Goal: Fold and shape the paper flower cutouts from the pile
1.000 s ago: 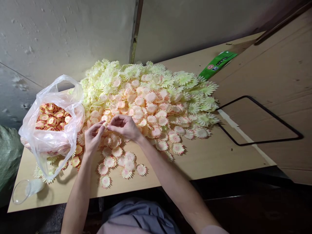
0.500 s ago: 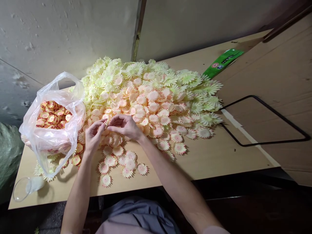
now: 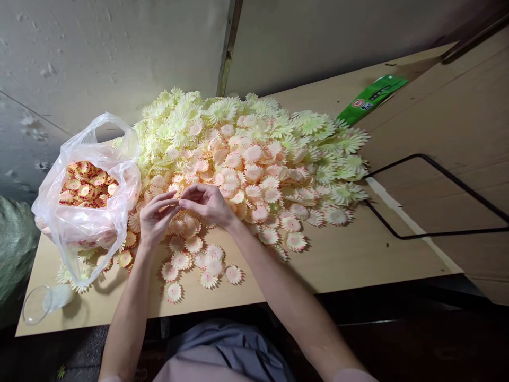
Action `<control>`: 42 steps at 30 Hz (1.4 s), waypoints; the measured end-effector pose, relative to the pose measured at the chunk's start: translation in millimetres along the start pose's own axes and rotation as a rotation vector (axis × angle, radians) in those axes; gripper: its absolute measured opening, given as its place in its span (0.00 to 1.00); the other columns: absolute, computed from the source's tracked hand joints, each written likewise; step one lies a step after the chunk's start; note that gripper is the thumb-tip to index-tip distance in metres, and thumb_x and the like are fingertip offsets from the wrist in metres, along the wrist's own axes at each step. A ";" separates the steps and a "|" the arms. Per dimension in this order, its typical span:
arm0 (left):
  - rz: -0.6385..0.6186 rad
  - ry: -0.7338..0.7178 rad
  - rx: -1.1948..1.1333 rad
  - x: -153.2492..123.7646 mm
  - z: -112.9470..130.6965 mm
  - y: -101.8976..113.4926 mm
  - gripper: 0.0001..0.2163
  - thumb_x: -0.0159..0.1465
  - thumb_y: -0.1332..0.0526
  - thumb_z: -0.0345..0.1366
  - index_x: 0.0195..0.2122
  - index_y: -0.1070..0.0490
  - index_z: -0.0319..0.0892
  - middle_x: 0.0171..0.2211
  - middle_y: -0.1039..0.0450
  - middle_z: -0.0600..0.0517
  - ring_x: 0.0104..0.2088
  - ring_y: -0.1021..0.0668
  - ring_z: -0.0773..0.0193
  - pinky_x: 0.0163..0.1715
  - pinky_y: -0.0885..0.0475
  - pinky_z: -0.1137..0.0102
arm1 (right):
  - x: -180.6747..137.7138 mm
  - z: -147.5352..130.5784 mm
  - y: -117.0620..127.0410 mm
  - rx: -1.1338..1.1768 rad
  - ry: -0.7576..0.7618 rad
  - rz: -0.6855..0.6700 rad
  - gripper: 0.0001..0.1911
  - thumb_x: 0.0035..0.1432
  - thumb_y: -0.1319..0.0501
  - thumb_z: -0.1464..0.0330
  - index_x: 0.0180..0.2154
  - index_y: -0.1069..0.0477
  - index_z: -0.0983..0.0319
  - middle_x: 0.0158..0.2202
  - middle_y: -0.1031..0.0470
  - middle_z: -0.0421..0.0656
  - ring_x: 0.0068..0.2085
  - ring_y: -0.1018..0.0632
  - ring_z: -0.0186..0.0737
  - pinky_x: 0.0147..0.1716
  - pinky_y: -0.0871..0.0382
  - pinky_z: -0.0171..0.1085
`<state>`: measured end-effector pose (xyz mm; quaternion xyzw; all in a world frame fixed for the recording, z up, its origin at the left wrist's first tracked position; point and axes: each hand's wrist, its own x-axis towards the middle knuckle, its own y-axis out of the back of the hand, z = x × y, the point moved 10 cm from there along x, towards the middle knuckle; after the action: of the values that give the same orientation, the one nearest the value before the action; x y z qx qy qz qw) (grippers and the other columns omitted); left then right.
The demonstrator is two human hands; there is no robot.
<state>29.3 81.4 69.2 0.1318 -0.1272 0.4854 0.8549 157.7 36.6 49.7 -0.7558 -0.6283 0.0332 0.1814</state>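
My left hand and my right hand meet fingertip to fingertip above the near left part of a flower pile. Both are closed in a pinch; whatever lies between the fingertips is too small or hidden to make out. Under and beyond them spread pale pink artificial flower pieces with reddish tips. Larger yellow-green flower pieces are heaped behind. Several loose pink-tipped pieces lie flat on the table just below my wrists.
A translucent plastic bag holding small red-edged flower pieces stands left. A clear cup lies by the table's front left corner. On the right are a green packet, a black wire frame and a cardboard sheet.
My left hand's fingers have stretched out more toward the right and now meet my right fingertips. The flowers and bag keep their places; the view has shifted slightly.
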 end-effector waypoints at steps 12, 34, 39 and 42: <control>-0.004 -0.051 0.040 -0.2 2.8 2.5 0.09 0.55 0.31 0.35 0.38 0.19 0.46 0.46 0.23 0.45 0.44 0.20 0.58 0.42 0.21 0.65 | -0.7 1.3 1.5 0.000 0.002 -0.006 0.11 0.48 0.30 0.64 0.33 0.25 0.62 0.32 0.21 0.42 0.35 0.20 0.37 0.43 0.23 0.42; 0.099 0.025 0.062 -0.2 -6.6 12.1 0.06 0.54 0.30 0.36 0.31 0.20 0.40 0.41 0.21 0.44 0.40 0.19 0.60 0.33 0.22 0.71 | -4.8 0.1 -6.2 -0.129 0.003 -0.066 0.09 0.51 0.34 0.72 0.37 0.26 0.63 0.35 0.20 0.42 0.37 0.18 0.37 0.42 0.22 0.39; 0.089 0.012 0.074 1.2 -1.6 10.9 0.06 0.54 0.31 0.37 0.30 0.20 0.40 0.40 0.21 0.44 0.41 0.19 0.58 0.35 0.22 0.69 | -4.5 0.9 -7.4 -0.112 0.006 -0.085 0.09 0.51 0.34 0.71 0.37 0.26 0.62 0.35 0.20 0.42 0.37 0.18 0.37 0.44 0.22 0.40; 0.083 0.002 0.065 1.9 -0.5 10.1 0.06 0.55 0.31 0.37 0.30 0.20 0.40 0.40 0.21 0.44 0.40 0.19 0.59 0.36 0.23 0.69 | -4.2 1.7 -7.5 -0.106 0.011 -0.087 0.10 0.51 0.33 0.71 0.37 0.26 0.62 0.35 0.20 0.41 0.38 0.18 0.37 0.44 0.22 0.40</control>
<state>21.6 88.0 70.4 0.1537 -0.1161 0.5243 0.8294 149.3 34.0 49.7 -0.7366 -0.6603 -0.0121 0.1460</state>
